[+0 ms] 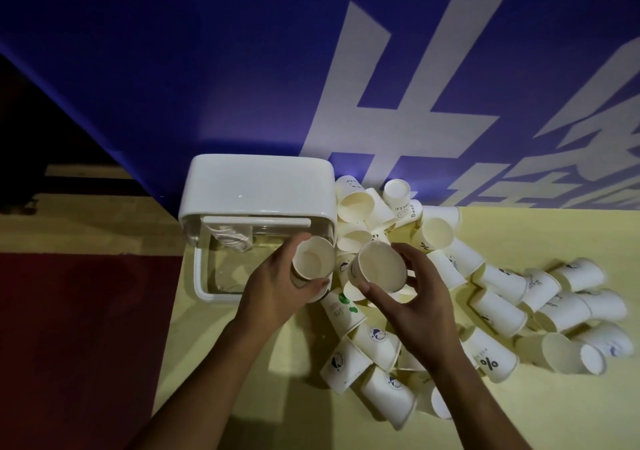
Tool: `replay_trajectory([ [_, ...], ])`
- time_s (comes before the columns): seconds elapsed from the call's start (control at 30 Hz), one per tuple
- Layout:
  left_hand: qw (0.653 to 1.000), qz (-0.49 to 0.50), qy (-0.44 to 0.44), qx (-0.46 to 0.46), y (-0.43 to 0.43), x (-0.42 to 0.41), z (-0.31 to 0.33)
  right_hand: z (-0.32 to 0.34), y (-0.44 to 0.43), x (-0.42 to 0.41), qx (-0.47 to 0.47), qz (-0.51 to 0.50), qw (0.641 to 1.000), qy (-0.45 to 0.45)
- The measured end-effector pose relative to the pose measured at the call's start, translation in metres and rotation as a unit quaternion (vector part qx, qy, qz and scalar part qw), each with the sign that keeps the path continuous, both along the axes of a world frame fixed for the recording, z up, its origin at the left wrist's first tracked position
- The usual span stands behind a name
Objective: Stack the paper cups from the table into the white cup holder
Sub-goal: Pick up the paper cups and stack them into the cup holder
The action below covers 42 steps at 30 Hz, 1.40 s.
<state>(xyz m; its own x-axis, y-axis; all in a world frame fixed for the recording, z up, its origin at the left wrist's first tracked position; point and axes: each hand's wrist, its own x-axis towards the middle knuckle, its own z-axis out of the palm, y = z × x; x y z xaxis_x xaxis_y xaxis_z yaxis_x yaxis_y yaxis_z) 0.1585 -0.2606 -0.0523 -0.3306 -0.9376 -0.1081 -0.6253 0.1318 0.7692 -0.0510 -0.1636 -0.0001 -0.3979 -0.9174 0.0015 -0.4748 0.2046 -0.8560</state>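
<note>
Two mouths face up, likely for nesting. Our left hand (273,290) grips the left paper cup (313,259) by the white cup holder (256,186); our right hand (419,297) clasps the right paper cup (381,266).

A paper cup (404,207) reads "Bear"; another cup (489,358) shows "%".

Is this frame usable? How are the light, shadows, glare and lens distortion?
Head view: dim overall, with a brighter patch on the blue lettered wall above the white plastic cup holder, a small glare spot on its lid, arm shadows across the yellow table and wide-angle skew in the lettering; the left hand, right hand and white paper cups look fairly sharp.
</note>
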Motion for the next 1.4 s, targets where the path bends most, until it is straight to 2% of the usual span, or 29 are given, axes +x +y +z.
replay_trajectory([
  [0.2,1.0,0.018,-0.015,0.014,0.006,-0.001,-0.019,-0.006,0.0,0.003,0.002,-0.001,1.0,-0.004],
  [0.43,0.995,0.05,-0.012,0.082,0.001,0.003,-0.03,-0.012,-0.011,0.016,-0.008,0.023,1.0,-0.003],
  [0.6,0.996,0.018,-0.011,0.081,0.003,0.005,-0.023,-0.023,-0.031,0.041,-0.027,0.077,0.997,-0.011],
  [0.7,0.993,0.012,-0.016,0.114,0.004,0.015,-0.027,-0.038,-0.041,0.053,-0.023,0.114,0.993,0.008],
  [0.9,0.98,0.0,0.084,0.178,0.001,0.027,-0.037,-0.069,-0.059,0.058,0.052,0.125,0.988,0.074],
  [1.1,0.974,0.077,0.112,0.182,0.002,0.016,-0.025,-0.08,-0.066,0.052,0.081,0.188,0.975,0.088],
  [1.23,0.983,0.073,0.076,0.15,0.006,0.015,-0.028,-0.075,-0.071,0.044,0.093,0.226,0.966,0.078],
  [1.4,0.982,0.097,0.093,0.136,0.011,0.014,-0.023,-0.073,-0.077,0.04,0.11,0.249,0.96,0.068],
])
